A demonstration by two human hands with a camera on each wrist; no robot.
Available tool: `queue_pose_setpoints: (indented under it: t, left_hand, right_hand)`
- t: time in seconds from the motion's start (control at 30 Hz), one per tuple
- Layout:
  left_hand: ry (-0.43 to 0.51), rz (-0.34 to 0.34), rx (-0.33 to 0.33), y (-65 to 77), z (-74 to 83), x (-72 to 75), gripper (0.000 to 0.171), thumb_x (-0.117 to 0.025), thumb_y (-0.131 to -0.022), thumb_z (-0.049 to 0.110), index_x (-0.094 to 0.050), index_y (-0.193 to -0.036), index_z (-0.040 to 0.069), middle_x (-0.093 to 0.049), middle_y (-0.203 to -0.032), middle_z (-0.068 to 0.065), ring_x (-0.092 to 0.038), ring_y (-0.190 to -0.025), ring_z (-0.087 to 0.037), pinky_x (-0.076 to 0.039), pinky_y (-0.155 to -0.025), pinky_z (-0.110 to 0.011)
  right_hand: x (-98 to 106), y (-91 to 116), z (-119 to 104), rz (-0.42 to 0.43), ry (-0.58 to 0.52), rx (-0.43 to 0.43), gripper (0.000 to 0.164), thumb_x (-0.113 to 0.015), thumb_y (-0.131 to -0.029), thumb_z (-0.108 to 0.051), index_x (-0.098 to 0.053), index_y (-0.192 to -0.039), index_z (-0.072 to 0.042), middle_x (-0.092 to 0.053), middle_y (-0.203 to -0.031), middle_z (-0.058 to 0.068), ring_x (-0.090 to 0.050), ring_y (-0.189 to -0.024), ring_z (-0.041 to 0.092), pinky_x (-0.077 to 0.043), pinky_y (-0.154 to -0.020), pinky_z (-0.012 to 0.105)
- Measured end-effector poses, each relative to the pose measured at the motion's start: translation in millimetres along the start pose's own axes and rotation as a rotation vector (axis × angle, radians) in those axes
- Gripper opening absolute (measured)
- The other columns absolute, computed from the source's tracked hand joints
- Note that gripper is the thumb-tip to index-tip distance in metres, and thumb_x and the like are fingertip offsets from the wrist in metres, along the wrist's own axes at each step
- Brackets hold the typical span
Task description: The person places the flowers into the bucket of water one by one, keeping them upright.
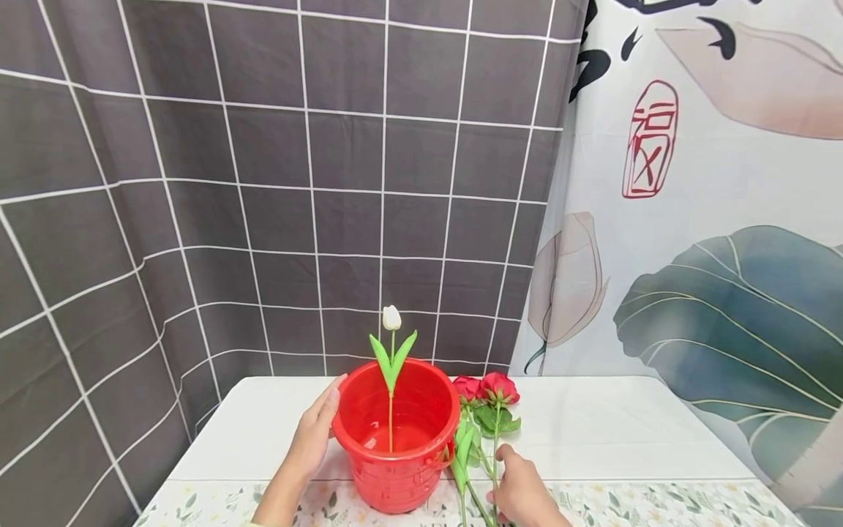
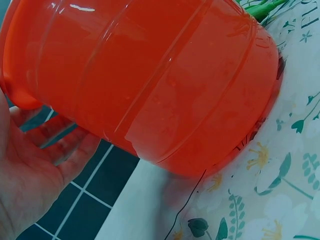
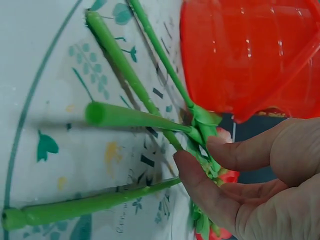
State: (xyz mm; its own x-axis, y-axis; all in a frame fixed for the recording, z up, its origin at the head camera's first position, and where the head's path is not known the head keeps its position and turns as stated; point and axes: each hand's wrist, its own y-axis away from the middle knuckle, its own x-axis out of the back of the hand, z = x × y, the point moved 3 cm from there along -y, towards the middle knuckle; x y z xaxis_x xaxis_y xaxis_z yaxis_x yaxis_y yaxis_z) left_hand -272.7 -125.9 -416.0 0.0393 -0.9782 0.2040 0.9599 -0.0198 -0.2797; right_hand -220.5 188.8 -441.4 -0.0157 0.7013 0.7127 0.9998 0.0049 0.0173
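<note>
A red plastic bucket (image 1: 402, 479) stands upright on the table, with one white artificial tulip (image 1: 391, 318) upright in it. My left hand (image 1: 315, 424) rests against the bucket's left side near the rim, its fingers extended along the wall. To the right of the bucket lie red artificial roses (image 1: 499, 388) and a green-leaved stem (image 1: 464, 448), whose bloom I cannot make out. My right hand (image 1: 523, 489) is at these stems; in the right wrist view its thumb and index finger are apart, with green stems (image 3: 125, 117) just beyond the fingertips.
The white table (image 1: 593, 432) carries a floral-printed cloth (image 1: 658, 501) along its near edge. A dark grid-patterned curtain (image 1: 342, 219) hangs behind, and a white printed curtain (image 1: 593, 168) hangs on the right. The bucket's handle (image 3: 285, 75) hangs down its right side.
</note>
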Motion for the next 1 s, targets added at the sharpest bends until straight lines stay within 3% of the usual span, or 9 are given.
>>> queue_pose_setpoints:
  t: [0.27,0.63,0.8,1.0]
  left_hand:
    - [0.013,0.0,-0.014,0.6,0.0,-0.5,0.05,-0.04,-0.103,0.035,-0.041,-0.146,0.009,-0.049,-0.141,-0.017,-0.053,-0.122,-0.037,-0.056,-0.083,-0.035]
    - [0.012,0.001,-0.015,0.6,1.5,-0.4,0.049,-0.04,-0.103,0.035,-0.042,-0.146,0.012,-0.049,-0.142,-0.016,-0.052,-0.123,-0.036,-0.056,-0.083,-0.034]
    - [0.017,0.003,-0.022,0.5,1.9,-0.7,0.048,-0.04,-0.103,0.034,-0.042,-0.146,0.012,-0.049,-0.141,-0.016,-0.053,-0.122,-0.036,-0.056,-0.082,-0.033]
    - [0.02,0.003,-0.017,0.6,1.8,-0.3,0.048,-0.04,-0.103,0.034,-0.041,-0.146,0.012,-0.05,-0.141,-0.015,-0.054,-0.122,-0.035,-0.056,-0.081,-0.032]
  right_hand:
    - [-9,-6,3,0.055,0.148,-0.019,0.062,-0.079,-0.059,0.006,-0.05,-0.113,0.008,-0.065,-0.09,0.02,-0.064,-0.088,0.037,-0.053,-0.074,0.049]
    - [-16,-8,7,0.098,0.145,0.012,0.065,-0.079,-0.054,0.006,-0.049,-0.111,0.012,-0.059,-0.093,0.024,-0.06,-0.092,0.042,-0.051,-0.079,0.052]
    - [-19,-6,7,0.148,0.165,0.055,0.07,-0.076,-0.05,0.008,-0.047,-0.113,0.013,-0.055,-0.093,0.024,-0.06,-0.085,0.04,-0.052,-0.077,0.052]
    - [-18,-7,7,0.15,0.137,0.021,0.068,-0.075,-0.052,0.011,-0.046,-0.113,0.011,-0.057,-0.095,0.026,-0.06,-0.088,0.042,-0.052,-0.078,0.053]
